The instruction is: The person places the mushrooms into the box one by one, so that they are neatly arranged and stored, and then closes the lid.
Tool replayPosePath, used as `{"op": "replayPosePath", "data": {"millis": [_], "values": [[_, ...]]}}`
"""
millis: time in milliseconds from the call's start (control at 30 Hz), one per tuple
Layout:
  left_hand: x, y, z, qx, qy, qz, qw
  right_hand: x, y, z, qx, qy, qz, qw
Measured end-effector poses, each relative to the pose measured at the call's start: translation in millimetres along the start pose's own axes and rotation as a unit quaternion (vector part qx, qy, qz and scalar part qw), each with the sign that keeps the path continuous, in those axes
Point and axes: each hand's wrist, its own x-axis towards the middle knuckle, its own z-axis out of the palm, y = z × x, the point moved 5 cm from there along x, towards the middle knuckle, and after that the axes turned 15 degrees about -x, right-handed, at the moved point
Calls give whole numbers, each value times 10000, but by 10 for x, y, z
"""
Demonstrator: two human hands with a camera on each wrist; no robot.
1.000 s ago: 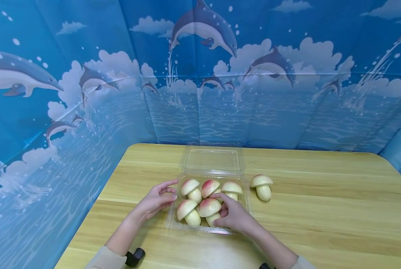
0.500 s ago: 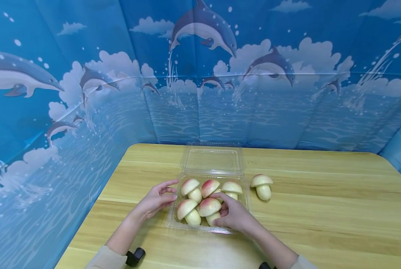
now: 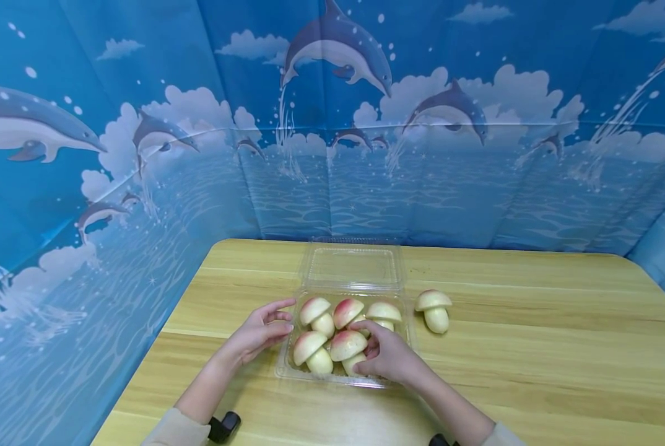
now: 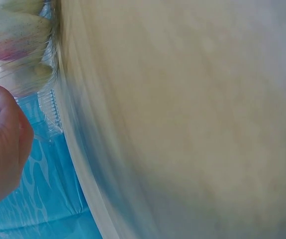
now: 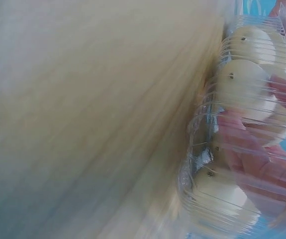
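In the head view, a clear plastic clamshell box (image 3: 289, 373) stands with its lid folded back, and several cream toy mushrooms with red-tinged caps lie in it. My right hand (image 3: 392, 354) reaches into the box and grips the front middle toy mushroom (image 3: 347, 345), thumb at its stem and fingers behind. Through the clear wall in the right wrist view, fingers (image 5: 244, 144) show around a toy mushroom (image 5: 239, 82). At the box's left side, my left hand (image 3: 259, 333) has loosely bent fingers near the rim, holding nothing; whether they touch it, I cannot tell.
One toy mushroom (image 3: 435, 316) lies on the wooden table (image 3: 533, 347), right of the box. The opened lid (image 3: 355, 265) reaches back toward the table's far edge. A blue curtain (image 3: 449, 192) printed with dolphins hangs behind and to the left.
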Motion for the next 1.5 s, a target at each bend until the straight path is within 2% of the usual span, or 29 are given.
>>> {"op": "replayPosePath", "data": {"millis": [300, 600, 1067, 1500], "values": [[-5, -14, 0, 43, 37, -10, 10000, -14, -15, 0, 8, -12, -22, 10000], [1, -24, -9, 23, 50, -9, 10000, 19, -55, -2, -374, 327, -136, 9987], [7, -11, -6, 68, 38, -1, 10000, 38, -35, 27, 56, 191, -194, 9996], [1, -4, -2, 35, 65, -15, 10000, 35, -35, 2, 52, 104, -93, 9999]]}}
